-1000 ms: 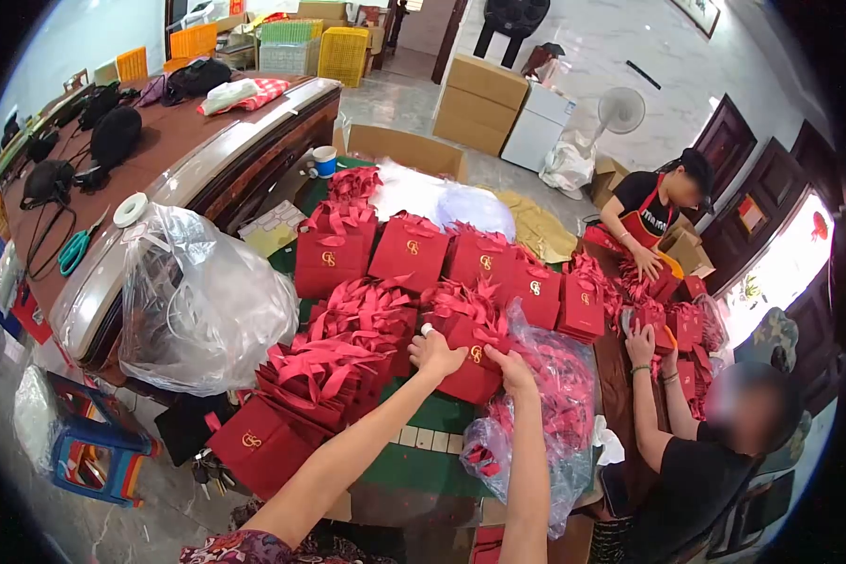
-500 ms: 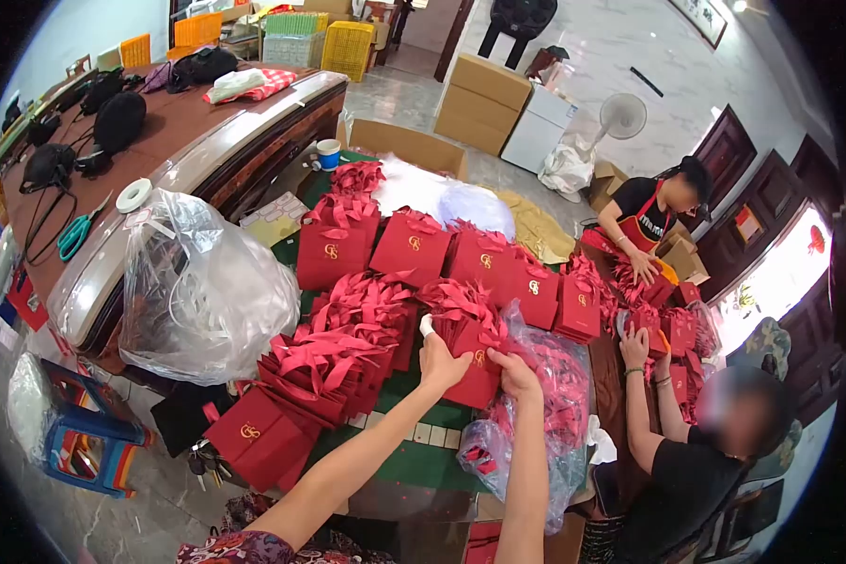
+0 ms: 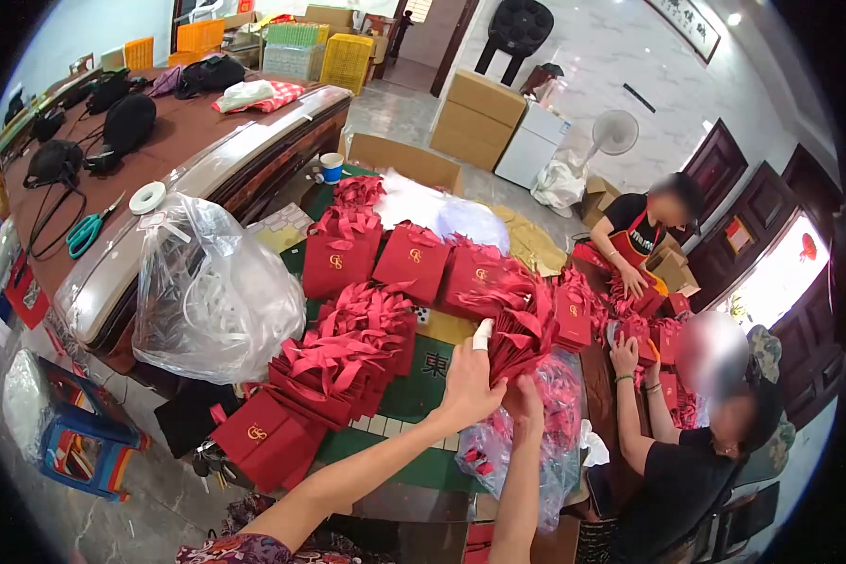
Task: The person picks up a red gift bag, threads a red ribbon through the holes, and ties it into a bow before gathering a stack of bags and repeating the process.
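My left hand (image 3: 470,383) grips the left side of a bundle of small red gift bags (image 3: 519,340) with ribbon handles, a white wrap on one finger. From below and the right, my right hand (image 3: 524,402) holds the same bundle; its fingers are partly hidden. The bundle is tilted above the green mat (image 3: 399,385). Left of my hands, more bags stand in a row (image 3: 348,338), ribbons up, with a gold-marked bag (image 3: 258,430) at the near end. Further bags (image 3: 414,258) line the far side. Beneath my right hand lies a clear plastic bag (image 3: 559,414) of red items.
A large clear plastic bag (image 3: 218,291) stands at the left, near scissors (image 3: 86,233) and a tape roll (image 3: 148,197). A paper cup (image 3: 331,167) sits at the back. Two people (image 3: 644,226) handle red bags on the right. Stacked stools (image 3: 85,442) stand lower left.
The bag bundle between my hands has been lifted and shifted right, and it now tilts with its ribbons up. More of the green mat shows where it stood.
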`<state>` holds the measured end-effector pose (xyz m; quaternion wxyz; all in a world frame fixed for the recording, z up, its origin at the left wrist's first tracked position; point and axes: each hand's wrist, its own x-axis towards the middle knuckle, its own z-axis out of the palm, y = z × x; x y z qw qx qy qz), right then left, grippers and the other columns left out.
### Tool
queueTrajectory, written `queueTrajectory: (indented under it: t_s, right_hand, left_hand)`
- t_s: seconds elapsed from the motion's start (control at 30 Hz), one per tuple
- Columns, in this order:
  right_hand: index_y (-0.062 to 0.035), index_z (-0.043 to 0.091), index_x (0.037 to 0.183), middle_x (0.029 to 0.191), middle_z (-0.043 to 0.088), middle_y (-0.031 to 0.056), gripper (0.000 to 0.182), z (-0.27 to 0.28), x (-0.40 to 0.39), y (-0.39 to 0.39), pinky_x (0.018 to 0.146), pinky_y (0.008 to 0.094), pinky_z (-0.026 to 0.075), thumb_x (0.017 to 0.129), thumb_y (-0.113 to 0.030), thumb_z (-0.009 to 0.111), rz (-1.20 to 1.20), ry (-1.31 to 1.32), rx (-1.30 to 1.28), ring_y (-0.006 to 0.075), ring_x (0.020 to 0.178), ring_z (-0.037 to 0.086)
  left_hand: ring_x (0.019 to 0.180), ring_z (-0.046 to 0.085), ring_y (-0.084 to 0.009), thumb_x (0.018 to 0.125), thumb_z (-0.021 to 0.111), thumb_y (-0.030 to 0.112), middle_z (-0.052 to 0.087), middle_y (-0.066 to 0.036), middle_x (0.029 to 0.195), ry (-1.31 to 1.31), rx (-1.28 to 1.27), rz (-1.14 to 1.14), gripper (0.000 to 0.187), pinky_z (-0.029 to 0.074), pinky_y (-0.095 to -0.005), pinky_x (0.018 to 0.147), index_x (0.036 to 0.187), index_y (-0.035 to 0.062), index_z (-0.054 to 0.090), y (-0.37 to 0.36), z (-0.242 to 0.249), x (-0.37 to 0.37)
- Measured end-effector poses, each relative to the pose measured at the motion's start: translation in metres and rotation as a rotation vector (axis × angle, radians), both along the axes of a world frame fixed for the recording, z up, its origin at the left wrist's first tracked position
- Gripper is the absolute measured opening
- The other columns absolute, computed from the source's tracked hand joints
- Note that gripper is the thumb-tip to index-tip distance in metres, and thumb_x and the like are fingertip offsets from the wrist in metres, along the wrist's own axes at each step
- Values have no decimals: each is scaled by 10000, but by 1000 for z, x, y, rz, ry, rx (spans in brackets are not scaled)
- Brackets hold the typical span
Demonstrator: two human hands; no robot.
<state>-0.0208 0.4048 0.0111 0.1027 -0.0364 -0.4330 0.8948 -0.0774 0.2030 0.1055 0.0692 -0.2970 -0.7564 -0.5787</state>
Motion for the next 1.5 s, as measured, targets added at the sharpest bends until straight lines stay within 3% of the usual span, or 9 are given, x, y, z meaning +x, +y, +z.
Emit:
queueTrajectory:
  t_s: [0.23,0.53,0.7,0.8,0.97,1.13,1.3,1.4,1.5]
  right_hand:
    - [-46,510,1319,1219,613,70,558,31,30,-36,974,371,464,827,-212,714,-294,-334,305,216,1102,586]
    - [101,521,1203,1184,579,242,780,76,32,-85,933,382,467,746,-472,788,-256,-517,1415,282,1063,598]
    - [0,493,1335,1168,526,268,632,78,-4,-49,943,417,441,890,-425,635,-376,-253,1216,360,1106,536]
    - [-69,489,1366,1102,536,255,507,64,-50,-18,947,438,427,941,-338,547,-632,-233,1536,398,1060,529]
    - [-140,467,1392,1145,544,285,483,44,-106,-11,965,487,402,940,-306,516,-362,-254,1899,453,1097,498]
    - [-67,539,1308,1121,581,277,451,52,-91,-8,924,454,438,940,-327,518,-582,-406,1763,389,1088,558]
    - [-12,649,1155,1120,673,106,304,106,-11,-48,867,316,471,970,-211,512,-502,-286,998,173,984,616]
    - [-11,632,1187,1132,667,59,292,99,17,-80,878,301,473,985,-162,485,-243,0,1298,163,987,616]
    - [-8,618,1207,1160,658,60,295,107,33,-98,922,283,450,981,-146,488,-408,-225,1009,158,1031,605]
  left_hand:
    - [1146,555,-211,738,785,55,573,-130,1228,-521,406,-191,742,448,-334,994,1352,-19,376,-16,-39,7]
    - [1109,611,-266,808,746,120,603,-110,1231,-1328,732,-623,576,517,-447,930,1320,86,484,-64,-112,13]
    - [1105,618,-283,861,689,164,602,-141,1237,-1538,764,-663,499,506,-449,956,1304,41,495,-81,-135,12]
    - [1122,608,-294,875,670,190,595,-155,1254,-1632,770,-687,493,482,-465,984,1308,33,495,-84,-154,20]
    - [1143,593,-303,881,660,203,594,-158,1259,-1644,831,-607,481,457,-474,1010,1300,27,505,-83,-150,32]
    - [1159,585,-303,884,652,232,595,-151,1268,-1678,865,-683,500,441,-478,1028,1310,20,499,-87,-150,28]
    - [1179,575,-302,897,631,251,586,-155,1288,-1701,1123,-919,495,422,-476,1049,1310,14,499,-78,-168,29]
    - [1186,571,-303,901,623,264,579,-158,1299,-1681,1126,-915,499,420,-474,1050,1312,9,496,-73,-173,34]
    - [1192,567,-302,904,616,268,575,-155,1308,-1671,1127,-929,506,423,-473,1048,1320,9,488,-75,-175,38]
